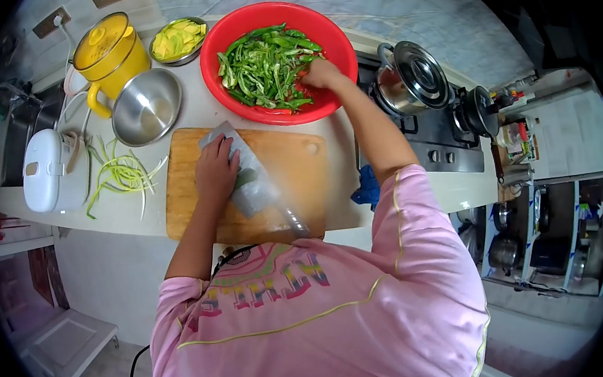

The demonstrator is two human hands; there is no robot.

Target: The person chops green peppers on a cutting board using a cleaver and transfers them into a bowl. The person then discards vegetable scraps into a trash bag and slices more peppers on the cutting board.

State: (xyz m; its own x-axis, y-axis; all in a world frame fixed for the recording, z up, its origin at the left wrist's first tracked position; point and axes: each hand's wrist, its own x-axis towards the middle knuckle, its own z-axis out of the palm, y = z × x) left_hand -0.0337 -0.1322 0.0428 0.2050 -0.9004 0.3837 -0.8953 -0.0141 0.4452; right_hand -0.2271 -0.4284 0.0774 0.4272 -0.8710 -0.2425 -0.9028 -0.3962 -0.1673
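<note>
Head view: the left hand (218, 168) lies unclenched across a cleaver (252, 192) on a cutting board (285, 154); uneven pressure could slide the blade and cut fingers. The right hand (321, 75) reaches among sliced green peppers (264, 67) in a red basin (211, 75), grip hidden.

My left hand (216, 170): resting on a cleaver (259, 192), laid flat on a wooden cutting board (296, 167). My right hand (321, 75): inside a red basin (339, 51) of sliced green peppers (267, 67). Left of the basin: one steel mixing bowl (146, 108), one yellow lidded pot (117, 65).
</note>
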